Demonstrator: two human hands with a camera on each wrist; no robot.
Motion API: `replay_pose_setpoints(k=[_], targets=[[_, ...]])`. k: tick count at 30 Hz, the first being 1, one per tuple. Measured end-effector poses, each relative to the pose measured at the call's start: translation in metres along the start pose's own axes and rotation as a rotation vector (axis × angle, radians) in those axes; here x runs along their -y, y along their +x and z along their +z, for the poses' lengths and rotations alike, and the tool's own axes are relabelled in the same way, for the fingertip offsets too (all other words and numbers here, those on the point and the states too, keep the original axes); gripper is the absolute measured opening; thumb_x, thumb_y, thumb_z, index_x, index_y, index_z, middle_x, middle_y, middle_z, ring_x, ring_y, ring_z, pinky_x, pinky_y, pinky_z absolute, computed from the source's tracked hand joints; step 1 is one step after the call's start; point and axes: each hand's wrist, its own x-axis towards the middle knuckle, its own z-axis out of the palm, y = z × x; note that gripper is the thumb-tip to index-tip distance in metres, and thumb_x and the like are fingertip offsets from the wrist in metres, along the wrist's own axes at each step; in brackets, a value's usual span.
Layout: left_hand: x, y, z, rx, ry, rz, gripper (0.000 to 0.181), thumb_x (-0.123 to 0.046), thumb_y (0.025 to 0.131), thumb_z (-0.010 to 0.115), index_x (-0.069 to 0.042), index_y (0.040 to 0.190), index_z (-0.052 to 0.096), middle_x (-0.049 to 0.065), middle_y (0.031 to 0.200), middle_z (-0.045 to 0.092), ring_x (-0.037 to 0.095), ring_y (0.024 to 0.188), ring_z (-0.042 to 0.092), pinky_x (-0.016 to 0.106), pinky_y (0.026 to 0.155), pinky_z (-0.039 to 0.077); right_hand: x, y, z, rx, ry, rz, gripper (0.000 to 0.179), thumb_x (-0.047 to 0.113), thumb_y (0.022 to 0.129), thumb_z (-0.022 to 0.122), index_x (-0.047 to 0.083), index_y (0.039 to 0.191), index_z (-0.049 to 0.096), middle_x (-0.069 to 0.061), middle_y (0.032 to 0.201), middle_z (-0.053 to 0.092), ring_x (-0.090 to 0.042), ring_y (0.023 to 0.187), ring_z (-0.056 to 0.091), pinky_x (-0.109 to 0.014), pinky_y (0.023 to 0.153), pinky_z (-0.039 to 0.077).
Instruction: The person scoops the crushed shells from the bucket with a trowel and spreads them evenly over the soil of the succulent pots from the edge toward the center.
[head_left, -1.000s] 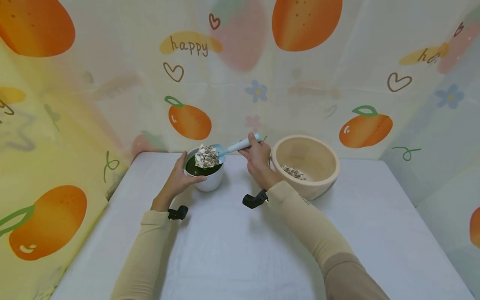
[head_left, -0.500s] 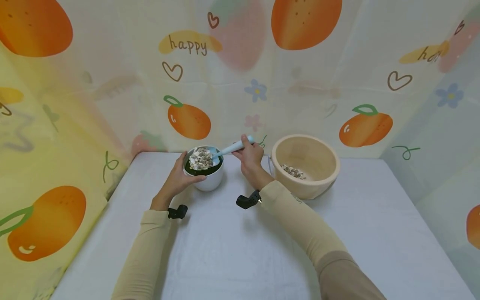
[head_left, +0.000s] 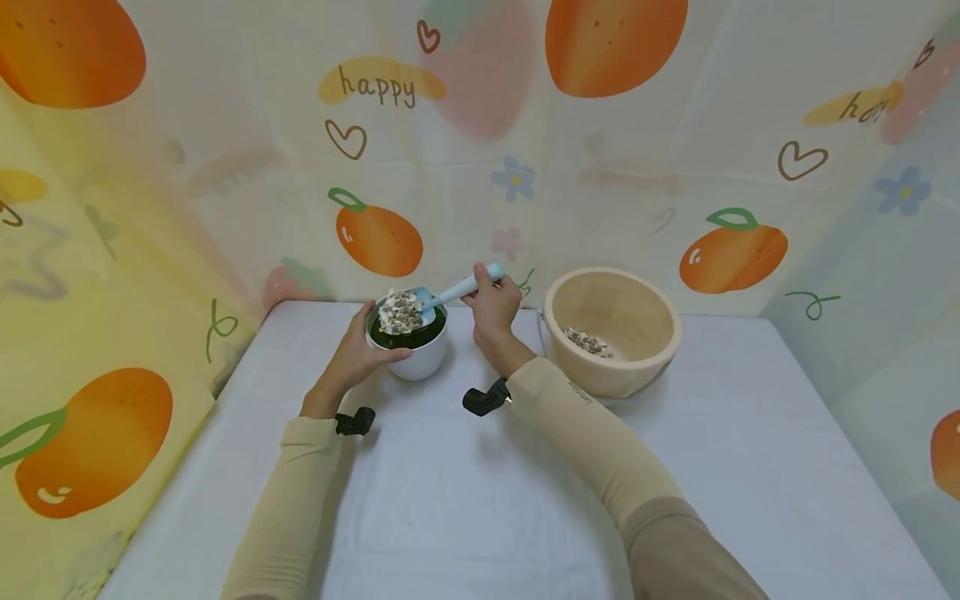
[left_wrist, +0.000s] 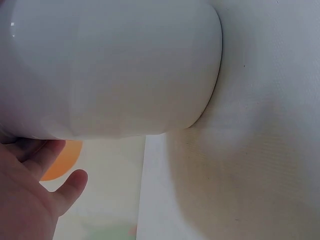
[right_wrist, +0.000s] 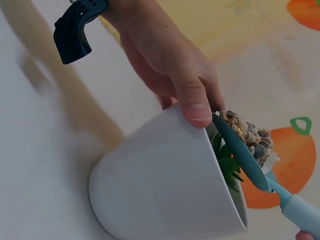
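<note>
A white plant pot [head_left: 422,365] stands on the table with dark green inside; in the right wrist view green leaves [right_wrist: 227,162] show under its rim. My left hand [head_left: 351,360] grips the pot's left side, thumb along the near rim and fingers at the far side. A light blue hand trowel [head_left: 459,290] is in my right hand [head_left: 496,315], which holds it by the handle. Its blade carries a heap of small shells [head_left: 401,312] over the pot's opening. From the right wrist, the blade [right_wrist: 242,152] appears close to the rim; whether they touch I cannot tell.
To the right stands a large beige tub [head_left: 618,377] with a small pile of shells [head_left: 588,342] at its bottom. A white cloth covers the table [head_left: 450,500]. Fruit-printed curtains [head_left: 465,200] hang close behind and at the sides.
My right hand has moved left with the loaded trowel, bringing the shells a little further left and up over the pot. The left hand stays in place on the pot.
</note>
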Motion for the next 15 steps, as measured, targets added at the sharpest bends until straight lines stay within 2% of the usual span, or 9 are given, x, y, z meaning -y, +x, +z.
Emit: replay_pose_setpoints(k=[6, 15], targets=[[0.0006, -0.0004, 0.0006, -0.001, -0.011, 0.012, 0.118, -0.036, 0.072, 0.085, -0.007, 0.157, 0.008, 0.021, 0.161, 0.017, 0.039, 0.147, 0.021, 0.06, 0.118, 0.019, -0.0013, -0.0034, 0.0024, 0.002, -0.078, -0.047, 0.024, 0.017, 0.093, 0.067, -0.005, 0.099, 0.064, -0.008, 0.082, 0.064, -0.015, 0.068, 0.068, -0.037, 0.072, 0.061], [-0.0013, 0.0002, -0.0011, 0.0, -0.003, 0.017, 0.117, -0.035, 0.073, 0.085, -0.004, 0.156, 0.008, 0.022, 0.16, 0.017, 0.04, 0.147, 0.021, 0.061, 0.117, 0.02, -0.0034, -0.0049, 0.0069, -0.025, -0.12, -0.099, 0.022, 0.017, 0.09, 0.07, -0.004, 0.091, 0.065, -0.003, 0.075, 0.06, -0.011, 0.059, 0.062, -0.03, 0.062, 0.06]])
